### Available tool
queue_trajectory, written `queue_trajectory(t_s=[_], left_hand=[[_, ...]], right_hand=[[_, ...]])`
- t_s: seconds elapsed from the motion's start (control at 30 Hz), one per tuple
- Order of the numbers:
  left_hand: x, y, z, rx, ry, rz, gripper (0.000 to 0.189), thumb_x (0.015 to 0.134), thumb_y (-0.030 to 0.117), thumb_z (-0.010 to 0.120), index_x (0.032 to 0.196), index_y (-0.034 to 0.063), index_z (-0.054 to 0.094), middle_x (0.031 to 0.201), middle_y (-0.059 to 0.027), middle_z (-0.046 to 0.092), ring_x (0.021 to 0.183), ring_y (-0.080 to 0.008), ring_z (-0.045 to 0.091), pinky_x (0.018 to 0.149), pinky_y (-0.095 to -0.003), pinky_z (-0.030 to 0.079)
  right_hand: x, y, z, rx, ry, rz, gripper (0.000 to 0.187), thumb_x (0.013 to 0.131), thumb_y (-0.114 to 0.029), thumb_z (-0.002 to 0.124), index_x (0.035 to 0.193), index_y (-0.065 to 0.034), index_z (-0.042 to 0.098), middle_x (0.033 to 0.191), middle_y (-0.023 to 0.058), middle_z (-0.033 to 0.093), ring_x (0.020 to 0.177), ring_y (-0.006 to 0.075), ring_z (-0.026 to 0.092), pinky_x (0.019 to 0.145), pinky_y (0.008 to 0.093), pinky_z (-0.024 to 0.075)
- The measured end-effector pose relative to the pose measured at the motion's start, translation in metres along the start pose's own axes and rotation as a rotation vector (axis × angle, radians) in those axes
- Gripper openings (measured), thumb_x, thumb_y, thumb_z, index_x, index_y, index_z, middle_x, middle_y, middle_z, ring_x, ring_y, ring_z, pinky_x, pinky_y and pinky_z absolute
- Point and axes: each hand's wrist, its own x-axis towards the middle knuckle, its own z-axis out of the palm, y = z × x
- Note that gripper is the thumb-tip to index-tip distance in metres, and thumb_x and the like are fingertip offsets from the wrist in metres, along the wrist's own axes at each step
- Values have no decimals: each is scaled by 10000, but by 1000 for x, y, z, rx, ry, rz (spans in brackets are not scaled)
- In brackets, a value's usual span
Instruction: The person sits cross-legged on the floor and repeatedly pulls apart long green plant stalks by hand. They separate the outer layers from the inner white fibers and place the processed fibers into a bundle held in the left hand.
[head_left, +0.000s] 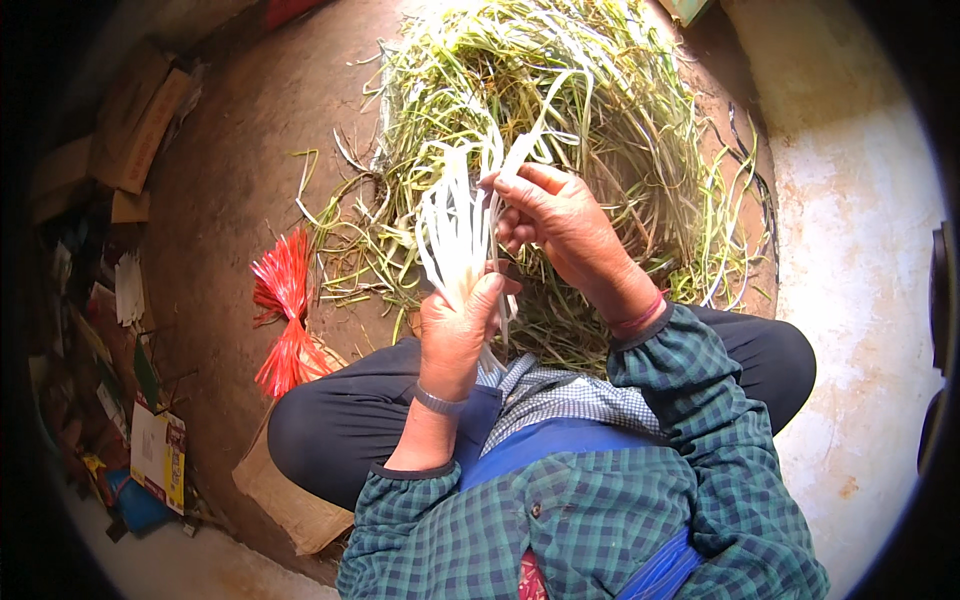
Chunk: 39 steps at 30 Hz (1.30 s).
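Pale, whitish plant stalks fan upward as a bunch (456, 225) from the fist of my left hand (456, 322), which grips them near their lower ends. Just above and to the right, my right hand (559, 217) pinches a few pale stalks (519, 150) between thumb and fingers. Some of those run down alongside the bunch. Bright light washes out detail on the stalks. Beyond both hands spreads a big heap of long green and yellowish stalks with leaves (615, 127), its far edge cut off by the picture's rim.
A tied bundle of red plastic strips (289, 315) lies left of my knee. Cardboard boxes (142, 127) and mixed litter (142, 375) line the left side. A pale wall (847, 247) rises at the right. Flattened cardboard (292, 502) lies under my left leg on the brown floor (217, 195).
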Motion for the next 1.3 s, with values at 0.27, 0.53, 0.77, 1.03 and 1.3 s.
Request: queue_trajectory(t_s=[0.27, 0.53, 0.77, 1.03, 1.3], left_hand=[[8, -3, -10, -76, -6, 29, 181, 959, 171, 594, 1061, 23, 608, 804, -45, 664, 581, -33, 496, 481, -166, 380], [9, 5, -20, -253, 93, 142, 149, 979, 138, 554, 1069, 26, 592, 828, -68, 675, 565, -33, 482, 467, -159, 360], [6, 8, -24, -305, 78, 109, 160, 974, 137, 563, 1074, 16, 593, 868, -110, 680, 618, -51, 522, 475, -169, 398], [3, 24, -23, -335, 145, 287, 221, 934, 131, 624, 1120, 20, 580, 913, -72, 659, 843, -192, 654, 778, -379, 585], [-28, 99, -74, -560, 7, 707, 246, 988, 267, 547, 1135, 69, 547, 782, 16, 494, 592, -52, 425, 502, -183, 403]], right_hand=[[-52, 48, -8, -253, -412, 277, 376, 950, -279, 603, 1253, -72, 520, 786, -35, 572, 540, 22, 433, 479, 198, 367], [-115, 124, -59, -1521, -658, 156, 156, 850, -155, 561, 844, -28, 652, 794, 188, 673, 780, 355, 670, 684, 452, 526], [-113, 121, -65, -1379, -398, -79, 156, 846, -178, 632, 964, -77, 645, 915, 140, 646, 836, 352, 643, 710, 412, 530], [-72, 61, -62, -1118, -61, -329, 201, 888, -156, 619, 1056, -47, 638, 978, 130, 653, 902, 301, 644, 779, 369, 515], [-33, 23, -97, -1170, 433, -570, 244, 886, -167, 614, 1075, -16, 649, 1016, 162, 667, 932, 299, 650, 818, 351, 506]])
